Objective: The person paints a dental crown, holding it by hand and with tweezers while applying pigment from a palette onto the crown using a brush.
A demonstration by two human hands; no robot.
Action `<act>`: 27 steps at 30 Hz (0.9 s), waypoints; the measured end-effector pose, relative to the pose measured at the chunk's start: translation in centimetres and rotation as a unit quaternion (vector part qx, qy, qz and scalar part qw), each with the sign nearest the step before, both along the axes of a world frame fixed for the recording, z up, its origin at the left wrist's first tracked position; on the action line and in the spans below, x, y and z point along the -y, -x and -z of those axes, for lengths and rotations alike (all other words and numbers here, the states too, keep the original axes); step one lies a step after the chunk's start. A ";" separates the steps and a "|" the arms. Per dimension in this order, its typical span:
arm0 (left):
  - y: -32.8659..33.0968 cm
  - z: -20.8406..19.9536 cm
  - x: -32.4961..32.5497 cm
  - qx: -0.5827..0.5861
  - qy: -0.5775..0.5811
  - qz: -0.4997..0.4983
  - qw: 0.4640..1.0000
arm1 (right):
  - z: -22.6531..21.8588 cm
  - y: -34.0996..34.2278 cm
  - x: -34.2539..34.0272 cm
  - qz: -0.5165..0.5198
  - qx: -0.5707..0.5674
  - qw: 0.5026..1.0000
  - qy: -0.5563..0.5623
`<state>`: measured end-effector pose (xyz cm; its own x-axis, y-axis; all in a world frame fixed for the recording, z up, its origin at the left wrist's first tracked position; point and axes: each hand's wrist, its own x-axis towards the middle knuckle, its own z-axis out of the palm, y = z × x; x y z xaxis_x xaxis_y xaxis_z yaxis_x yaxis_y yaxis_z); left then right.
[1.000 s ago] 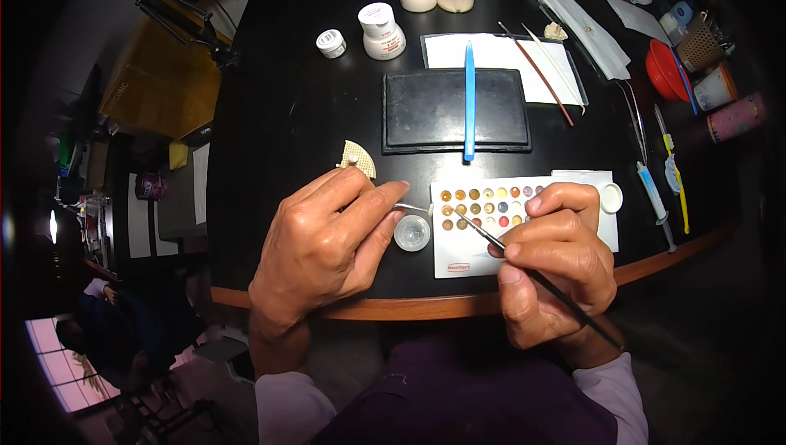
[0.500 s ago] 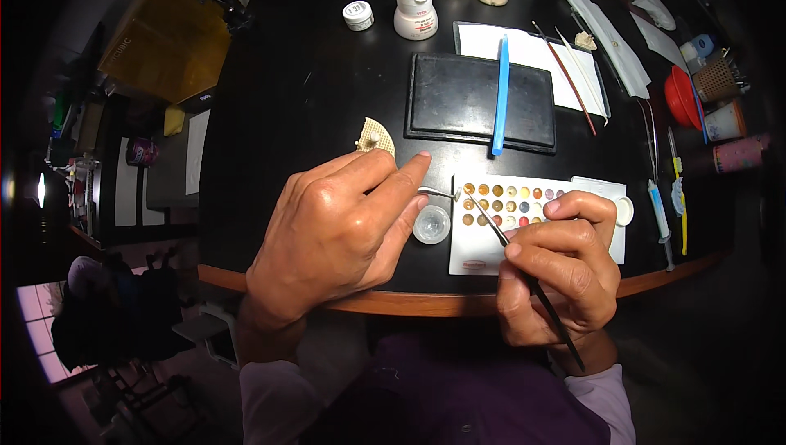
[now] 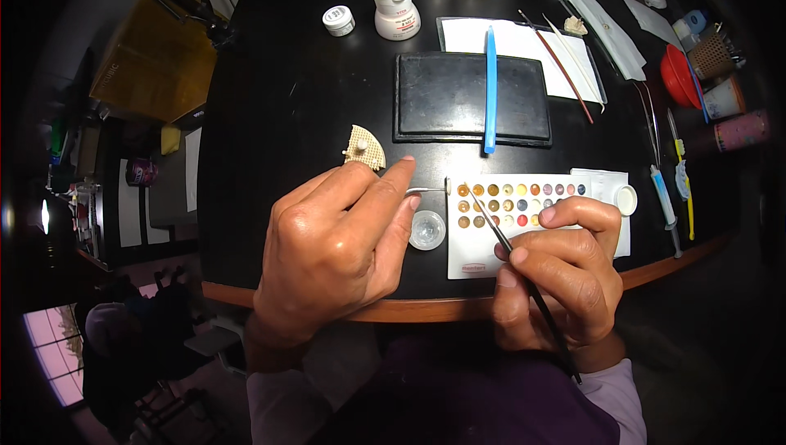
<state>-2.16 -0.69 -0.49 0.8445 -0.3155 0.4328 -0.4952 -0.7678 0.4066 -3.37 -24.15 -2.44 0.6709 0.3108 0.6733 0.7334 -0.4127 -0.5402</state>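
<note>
My left hand (image 3: 336, 248) is closed around thin metal tweezers (image 3: 427, 190), mostly hidden by my fingers. At their tip, by the left edge of a white palette (image 3: 465, 247), is a small whitish piece (image 3: 448, 186), too small to make out well. My right hand (image 3: 565, 269) grips a fine dark-handled brush (image 3: 496, 229) like a pen. Its tip points at the palette's upper left wells, which hold amber, yellow, red and grey colours. Below the tweezers stands a small clear dish (image 3: 427, 230). Beyond my left hand lies a beige honeycomb tray (image 3: 365, 150) with a peg.
A blue stick (image 3: 490, 89) lies across a black rectangular case (image 3: 434, 97). Behind are white-lidded jars (image 3: 396, 9) and a small round pot (image 3: 338, 21). On the right lie brushes (image 3: 561, 68), a syringe (image 3: 665, 198) and a red bowl (image 3: 679, 76). A wooden table edge (image 3: 409, 309) runs in front.
The view has shifted slightly. The piece in the tweezers has moved a little left, to the palette's edge. The brush tip is now slightly farther from it. Both hands keep their grips.
</note>
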 end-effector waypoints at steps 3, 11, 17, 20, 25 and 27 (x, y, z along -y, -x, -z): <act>0.1 -0.1 0.2 -0.003 0.006 -0.014 1.000 | 0.2 -0.1 -0.2 -0.003 0.012 1.000 -0.017; 0.5 -0.3 0.6 -0.036 0.045 -0.027 0.998 | 0.4 -0.2 -0.5 -0.006 0.013 1.000 -0.008; 0.6 -0.3 0.6 -0.041 0.049 -0.022 0.998 | 0.4 -0.2 -0.6 -0.009 0.019 1.000 -0.004; 0.6 -0.2 0.7 -0.040 0.052 -0.021 0.998 | 0.3 -0.2 -0.6 -0.012 0.017 1.000 0.007; 0.6 -0.2 0.6 -0.037 0.057 -0.021 0.997 | 0.2 -0.3 -0.6 -0.013 0.021 1.000 0.010; 0.5 -0.1 0.7 -0.034 0.056 -0.019 0.998 | 0.2 -0.3 -0.6 -0.013 0.020 1.000 0.011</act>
<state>-2.68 -1.34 -0.35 0.8832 -0.2363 0.4052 -0.4357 -0.7330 0.5224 -3.04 -23.55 -2.63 0.6346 0.3432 0.6925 0.7652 -0.4047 -0.5007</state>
